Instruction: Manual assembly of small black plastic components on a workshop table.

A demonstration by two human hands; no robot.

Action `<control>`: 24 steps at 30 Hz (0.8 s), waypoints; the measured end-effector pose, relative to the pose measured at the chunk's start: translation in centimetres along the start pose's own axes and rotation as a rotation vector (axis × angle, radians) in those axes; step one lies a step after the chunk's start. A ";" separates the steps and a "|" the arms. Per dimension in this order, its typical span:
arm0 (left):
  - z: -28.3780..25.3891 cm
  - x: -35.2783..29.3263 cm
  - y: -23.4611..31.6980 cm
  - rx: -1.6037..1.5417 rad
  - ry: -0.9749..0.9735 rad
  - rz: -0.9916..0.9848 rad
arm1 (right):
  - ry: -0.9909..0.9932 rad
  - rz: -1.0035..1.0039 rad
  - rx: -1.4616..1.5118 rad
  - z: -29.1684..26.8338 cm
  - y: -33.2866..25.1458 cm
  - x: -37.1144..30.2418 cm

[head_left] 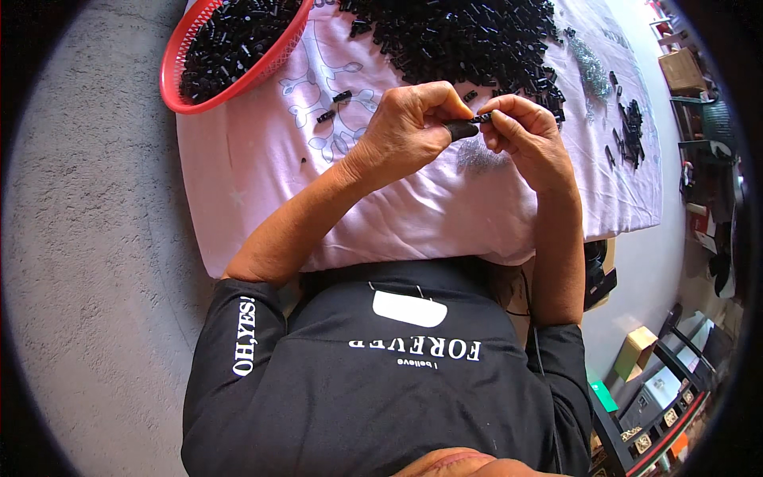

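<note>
Both my hands meet above the cloth, pinching one small black plastic part between them. My left hand is closed on its left end, with a dark cover on one finger. From the other side, the thumb and fingertips of my right hand grip the same part. Its exact kind is too small to tell. Just beneath the hands lies a little patch of fine, shiny metal pieces. Beyond them spreads a large heap of similar black parts.
A red plastic basket full of black parts stands at the far left. Two loose black parts lie near it on the pink cloth. Clear small pieces and a smaller black pile are at the right. A chair stands lower right.
</note>
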State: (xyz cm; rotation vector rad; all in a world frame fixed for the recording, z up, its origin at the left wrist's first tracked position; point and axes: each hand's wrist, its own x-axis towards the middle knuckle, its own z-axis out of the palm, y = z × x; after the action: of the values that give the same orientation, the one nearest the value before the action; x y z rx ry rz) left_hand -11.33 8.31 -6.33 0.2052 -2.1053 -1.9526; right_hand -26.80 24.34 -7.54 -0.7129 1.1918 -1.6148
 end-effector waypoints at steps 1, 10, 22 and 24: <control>0.0 0.0 0.0 0.002 0.002 -0.004 | 0.006 0.002 -0.007 0.0 0.0 0.0; 0.3 -0.2 0.2 0.064 0.035 0.001 | 0.024 -0.005 -0.063 0.3 0.0 0.0; 1.1 -0.7 1.2 0.316 0.130 0.164 | 0.027 -0.049 -0.128 0.4 0.1 -0.1; 1.1 -0.7 1.1 0.334 0.135 0.185 | 0.014 -0.056 -0.137 0.4 0.1 0.0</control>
State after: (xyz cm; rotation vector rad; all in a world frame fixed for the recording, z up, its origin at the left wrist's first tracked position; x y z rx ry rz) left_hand -10.85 9.66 -5.33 0.1912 -2.2577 -1.4377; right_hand -26.39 24.20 -7.48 -0.8296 1.3124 -1.5971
